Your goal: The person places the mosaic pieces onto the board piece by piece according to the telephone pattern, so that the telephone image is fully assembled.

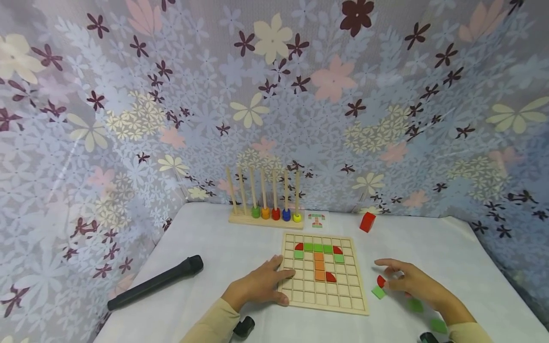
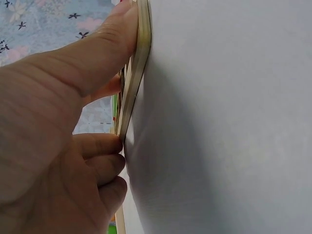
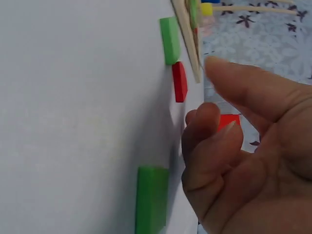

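Note:
A wooden grid board (image 1: 296, 293) lies on the white table, with green squares (image 1: 318, 247), orange squares (image 1: 319, 267) and red quarter-round pieces (image 1: 330, 277) set in its cells in a T-like shape. My left hand (image 1: 259, 284) rests against the board's left side, fingers spread; in the left wrist view the thumb (image 2: 109, 46) touches its edge. Right of the board, my right hand (image 1: 413, 283) hovers above the table holding nothing, thumb apart from the loosely bent fingers. Below it lie a red quarter-round piece (image 3: 180, 82) and a green square (image 3: 170, 41), both on the table.
More green pieces (image 1: 415, 305) lie under and near the right wrist. Behind the board stand a peg rack (image 1: 266, 221) with coloured rings and a card (image 1: 317, 219) picturing a T. A red block (image 1: 367, 222) sits at the back right; a black microphone-like rod (image 1: 156, 282) lies left.

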A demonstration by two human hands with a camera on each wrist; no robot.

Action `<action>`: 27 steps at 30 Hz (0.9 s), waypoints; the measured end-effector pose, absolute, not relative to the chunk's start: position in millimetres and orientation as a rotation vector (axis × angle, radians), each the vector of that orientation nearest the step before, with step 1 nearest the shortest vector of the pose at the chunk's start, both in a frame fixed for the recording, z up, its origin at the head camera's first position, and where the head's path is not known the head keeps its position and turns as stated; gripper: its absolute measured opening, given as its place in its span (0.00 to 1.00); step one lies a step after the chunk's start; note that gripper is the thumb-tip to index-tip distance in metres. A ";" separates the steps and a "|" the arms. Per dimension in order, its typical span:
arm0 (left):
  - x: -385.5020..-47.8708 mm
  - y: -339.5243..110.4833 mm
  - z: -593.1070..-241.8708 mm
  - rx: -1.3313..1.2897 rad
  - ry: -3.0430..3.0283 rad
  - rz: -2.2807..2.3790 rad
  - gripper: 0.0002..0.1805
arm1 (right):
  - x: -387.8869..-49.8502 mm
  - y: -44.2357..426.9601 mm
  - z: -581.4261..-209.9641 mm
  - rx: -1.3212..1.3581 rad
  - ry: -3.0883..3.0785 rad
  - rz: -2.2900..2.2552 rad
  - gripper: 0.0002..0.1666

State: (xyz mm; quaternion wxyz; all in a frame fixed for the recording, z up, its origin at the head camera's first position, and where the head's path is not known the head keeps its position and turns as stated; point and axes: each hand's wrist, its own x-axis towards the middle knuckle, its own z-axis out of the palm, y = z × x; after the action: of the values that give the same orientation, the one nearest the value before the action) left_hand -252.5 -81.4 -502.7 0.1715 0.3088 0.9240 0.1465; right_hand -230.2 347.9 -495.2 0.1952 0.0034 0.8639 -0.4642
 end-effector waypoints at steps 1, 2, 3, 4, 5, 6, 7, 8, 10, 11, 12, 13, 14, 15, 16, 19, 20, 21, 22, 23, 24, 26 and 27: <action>-252.4 -81.2 -502.3 0.874 2.623 0.416 0.44 | -231.8 347.1 -496.6 -0.016 2.435 -1.259 0.38; -252.3 -80.9 -501.8 0.871 2.623 0.418 0.44 | -233.8 346.4 -498.1 -0.046 2.459 -1.218 0.36; -252.3 -80.8 -501.4 0.868 2.624 0.419 0.44 | -235.6 345.4 -499.1 -0.069 2.478 -1.185 0.34; -252.4 -80.7 -501.3 0.868 2.624 0.420 0.44 | -237.6 344.7 -500.3 -0.095 2.495 -1.159 0.33; -252.5 -80.7 -501.4 0.868 2.625 0.418 0.44 | -239.3 344.3 -501.4 -0.120 2.513 -1.134 0.31; -252.7 -80.6 -501.7 0.869 2.626 0.416 0.44 | -241.0 343.9 -502.6 -0.133 2.532 -1.110 0.28; -252.9 -80.6 -502.2 0.873 2.627 0.414 0.44 | -242.5 343.8 -503.8 -0.143 2.545 -1.095 0.26; -253.0 -80.7 -502.7 0.878 2.628 0.410 0.44 | -243.4 344.0 -504.9 -0.160 2.549 -1.092 0.24; -253.0 -81.1 -503.9 0.887 2.624 0.406 0.44 | -244.3 344.7 -506.2 -0.169 2.560 -1.083 0.21; -253.0 -81.1 -504.2 0.889 2.624 0.403 0.45 | -244.4 345.2 -506.9 -0.167 2.568 -1.076 0.20; -253.1 -81.2 -504.5 0.891 2.624 0.402 0.45 | -244.2 345.7 -507.1 -0.174 2.572 -1.076 0.19; -253.4 -81.0 -504.7 0.892 2.625 0.401 0.45 | -244.2 346.3 -507.2 -0.180 2.582 -1.065 0.19; -253.6 -80.9 -504.9 0.891 2.626 0.400 0.45 | -244.1 346.6 -507.1 -0.170 2.595 -1.053 0.19; -253.7 -80.8 -505.0 0.889 2.625 0.401 0.45 | -244.2 346.8 -506.9 -0.155 2.607 -1.040 0.20; -253.8 -80.6 -505.0 0.887 2.626 0.400 0.44 | -244.3 346.9 -506.8 -0.140 2.623 -1.021 0.20; -253.9 -80.4 -504.9 0.880 2.626 0.399 0.44 | -244.8 347.1 -507.3 -0.107 2.669 -0.972 0.20; -253.7 -80.4 -504.6 0.877 2.626 0.400 0.44 | -244.9 347.1 -507.6 -0.098 2.683 -0.955 0.19; -253.5 -80.5 -504.4 0.875 2.625 0.400 0.44 | -244.8 347.1 -507.7 -0.100 2.696 -0.941 0.18; -253.5 -80.4 -504.1 0.872 2.625 0.402 0.44 | -244.6 347.2 -508.0 -0.105 2.709 -0.927 0.17; -253.5 -80.5 -504.0 0.871 2.624 0.404 0.44 | -244.1 346.9 -508.2 -0.099 2.714 -0.925 0.16; -253.6 -80.6 -504.2 0.872 2.624 0.404 0.44 | -243.6 346.9 -508.3 -0.106 2.720 -0.919 0.16; -253.6 -80.8 -504.7 0.870 2.622 0.409 0.44 | -242.3 346.5 -508.2 -0.105 2.723 -0.925 0.15; -253.7 -80.9 -505.0 0.870 2.622 0.411 0.44 | -241.5 346.1 -507.8 -0.088 2.715 -0.946 0.14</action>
State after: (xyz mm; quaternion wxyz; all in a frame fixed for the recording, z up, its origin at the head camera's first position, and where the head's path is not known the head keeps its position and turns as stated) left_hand -253.7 -80.9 -505.0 0.1733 0.3069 0.9246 0.1448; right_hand -241.5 346.1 -507.8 0.1323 -0.0305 0.9356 -0.3260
